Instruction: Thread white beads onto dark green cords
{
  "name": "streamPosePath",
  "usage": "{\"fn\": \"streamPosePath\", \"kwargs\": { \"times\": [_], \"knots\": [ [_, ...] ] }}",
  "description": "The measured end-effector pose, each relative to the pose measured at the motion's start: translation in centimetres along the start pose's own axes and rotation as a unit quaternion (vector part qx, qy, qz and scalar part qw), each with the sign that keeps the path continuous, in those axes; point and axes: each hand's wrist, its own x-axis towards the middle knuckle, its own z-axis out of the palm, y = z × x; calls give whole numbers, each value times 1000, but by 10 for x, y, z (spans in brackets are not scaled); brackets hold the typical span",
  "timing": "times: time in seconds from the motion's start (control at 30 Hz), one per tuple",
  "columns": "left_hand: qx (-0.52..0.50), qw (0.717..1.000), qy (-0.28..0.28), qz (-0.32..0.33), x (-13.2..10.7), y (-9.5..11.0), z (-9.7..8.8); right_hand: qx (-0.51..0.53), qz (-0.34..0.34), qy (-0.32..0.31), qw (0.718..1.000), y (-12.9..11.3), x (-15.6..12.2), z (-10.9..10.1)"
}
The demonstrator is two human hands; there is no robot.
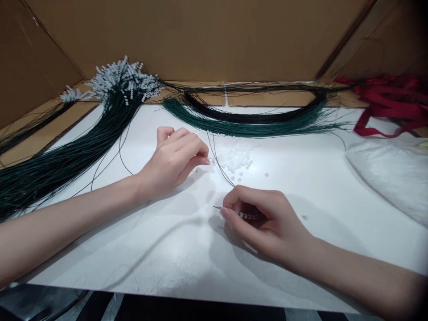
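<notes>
My right hand [270, 223] is closed in a pinch on a thin dark wire strung with small white beads [248, 216]. The wire's tip [216, 207] sticks out past the thumb to the left, and dark strands run up and away behind the index finger. To the left, my left hand [179, 154] hovers low over the white board with thumb and index finger pressed together. Whatever is between those fingertips is too small to make out. Just right of them lies a loose pile of white beads [237, 156].
At the left lies a big bundle of dark green wires [96, 138] with white beaded ends [123, 80]. Green wires [244, 127] and black wires [247, 117] curve along the back. Red ribbon [391, 104] and a clear plastic bag [391, 174] are at right. Cardboard walls [234, 40] surround the board [160, 263].
</notes>
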Motion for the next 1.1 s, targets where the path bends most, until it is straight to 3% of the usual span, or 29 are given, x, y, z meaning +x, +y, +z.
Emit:
{"fn": "streamPosePath", "kwargs": {
  "times": [0.53,0.8,1.1],
  "knots": [
    [-65,998,-1,-10,-5,1,0,-3,4,-7,1000,1,-2,-1],
    [-60,995,-39,-74,-7,-9,1,6,24,-18,1000,0,-2,-1],
    [-89,992,-24,-92,-6,-6,-3,2,19,-19,1000,0,-1,-3]
  ]
}}
